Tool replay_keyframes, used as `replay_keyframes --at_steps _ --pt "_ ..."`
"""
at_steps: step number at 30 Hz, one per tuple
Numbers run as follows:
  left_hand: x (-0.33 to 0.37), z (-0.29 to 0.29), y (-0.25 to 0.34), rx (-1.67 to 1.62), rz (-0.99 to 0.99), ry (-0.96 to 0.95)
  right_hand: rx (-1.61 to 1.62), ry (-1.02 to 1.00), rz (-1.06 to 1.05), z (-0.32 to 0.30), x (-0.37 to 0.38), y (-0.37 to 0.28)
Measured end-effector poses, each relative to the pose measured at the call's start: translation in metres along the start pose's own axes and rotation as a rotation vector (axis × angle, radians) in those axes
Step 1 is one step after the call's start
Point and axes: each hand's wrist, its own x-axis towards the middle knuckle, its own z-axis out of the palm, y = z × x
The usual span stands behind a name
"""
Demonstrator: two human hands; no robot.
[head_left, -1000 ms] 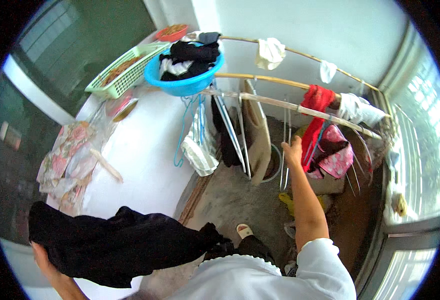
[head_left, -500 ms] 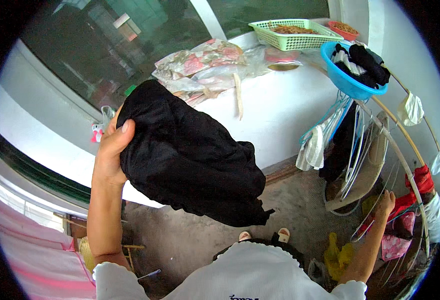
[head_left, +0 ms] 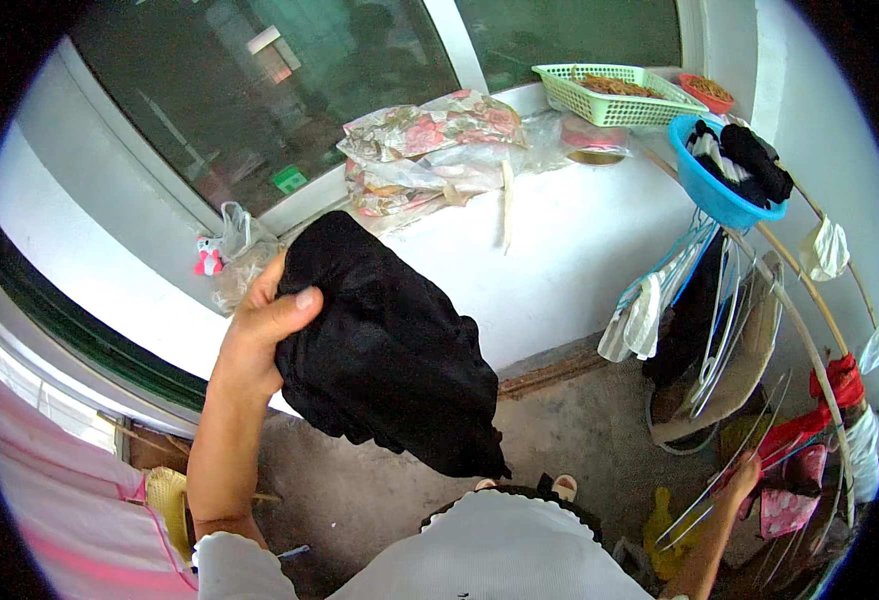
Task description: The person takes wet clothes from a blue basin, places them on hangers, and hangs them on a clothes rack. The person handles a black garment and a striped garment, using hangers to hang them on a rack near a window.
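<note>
The person wears a white short-sleeved top [head_left: 450, 560] in a finely ribbed fabric, its front edge [head_left: 505, 492] cut in small wavy scallops. The left sleeve [head_left: 245, 567] is loose and ends in a similar rippled border. A small dark marking [head_left: 463, 596] sits low on the cloth. Pale open-toed slippers [head_left: 565, 487] show beyond dark legwear [head_left: 586, 516]. The left hand [head_left: 260, 335] and right hand [head_left: 747, 475] are bare.

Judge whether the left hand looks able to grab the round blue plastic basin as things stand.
Probably not: the left hand grips the crumpled black fabric, and the round blue plastic basin sits well off to its right.
</note>
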Motion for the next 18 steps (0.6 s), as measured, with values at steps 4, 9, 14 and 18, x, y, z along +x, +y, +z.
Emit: replay_keyframes --at_steps 4,9,14,18 --pt "-0.015 0.001 -0.003 -0.003 -0.013 0.056 -0.269 0.052 -0.098 -0.026 -0.139 0.034" --pt "-0.037 -0.011 -0.009 0.013 -0.051 0.121 -0.527 -0.296 0.604 -0.035 -0.238 -0.026" --pt "-0.049 -0.037 -0.019 0.242 -0.126 0.022 -0.876 -0.81 0.206 0.018 -0.247 -0.122" --pt "-0.058 -0.051 -0.023 0.522 0.044 -0.012 -0.924 -1.106 -0.233 0.103 -0.246 -0.158"
